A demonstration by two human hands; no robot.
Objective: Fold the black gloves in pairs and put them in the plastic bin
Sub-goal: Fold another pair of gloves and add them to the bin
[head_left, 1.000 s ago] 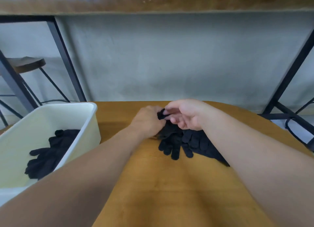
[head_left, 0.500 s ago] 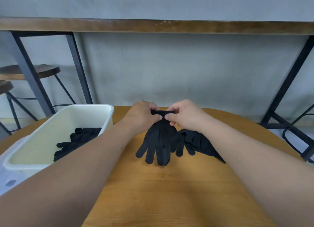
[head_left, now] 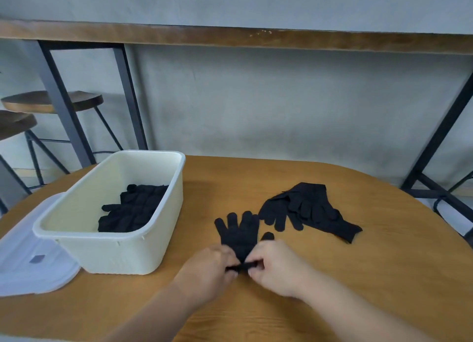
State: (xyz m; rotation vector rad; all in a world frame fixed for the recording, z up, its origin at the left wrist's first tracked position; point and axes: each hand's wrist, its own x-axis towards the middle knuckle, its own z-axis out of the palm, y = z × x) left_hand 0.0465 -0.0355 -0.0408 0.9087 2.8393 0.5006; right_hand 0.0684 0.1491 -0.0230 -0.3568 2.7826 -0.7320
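Both hands are down at the near edge of the wooden counter (head_left: 358,277), working one black glove (head_left: 239,235) laid flat with its fingers pointing away from the person. The left hand (head_left: 207,270) has its grip pinched on the cuff from the left side, fingers curled under. The right hand (head_left: 275,266) mirrors it, thumb and fingertips pinching the same cuff from the right, so the two hands nearly meet at the glove's wrist end. The cuff is bunched into a thin dark strip between them. Whether a second glove lies beneath the first, I can't tell from here.

Just beyond and to the right, a loose heap of black gloves (head_left: 307,208) lies on the counter, apart from the one being handled. To the left stands the cream plastic bin (head_left: 115,252), its long side just beside the left hand, and inside it, toward the right wall, sit dark folded gloves (head_left: 133,209). A clear lid (head_left: 30,270) lies flat on the counter, partly under the bin's left end. Behind all this, a grey wall, a long wooden shelf on black metal legs, and two round stools (head_left: 48,102) off to the left.
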